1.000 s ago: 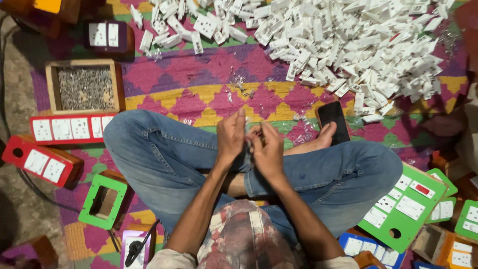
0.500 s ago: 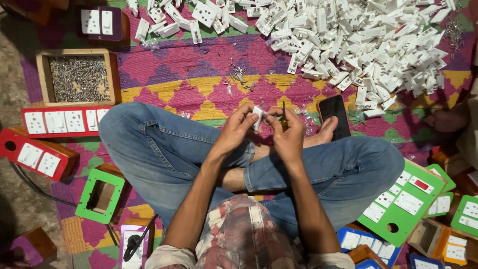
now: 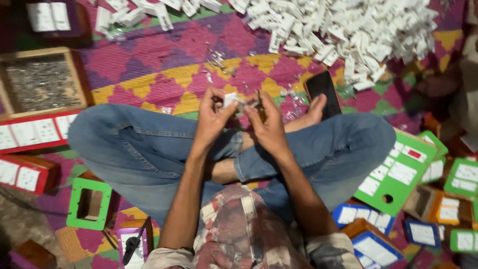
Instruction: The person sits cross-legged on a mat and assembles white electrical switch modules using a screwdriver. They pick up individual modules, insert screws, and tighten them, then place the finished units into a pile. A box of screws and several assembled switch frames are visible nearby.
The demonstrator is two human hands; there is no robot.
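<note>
I sit cross-legged in blue jeans on a patterned mat. My left hand (image 3: 211, 119) pinches a small white plastic part (image 3: 230, 99) in front of my knees. My right hand (image 3: 269, 127) meets it from the right, fingers closed on a thin dark tool or small piece that touches the white part; what it is I cannot make out. Both hands hover just above my crossed legs.
A big heap of white plastic parts (image 3: 348, 30) covers the mat ahead. A black phone (image 3: 322, 92) lies by my right foot. A wooden tray of small metal pieces (image 3: 42, 82) sits left. Red (image 3: 30, 134), green (image 3: 398, 174) and blue (image 3: 368, 219) boxes surround me.
Both hands have risen from my lap and moved forward, and now hold the white part together. The view has tilted, with the heap nearer the top.
</note>
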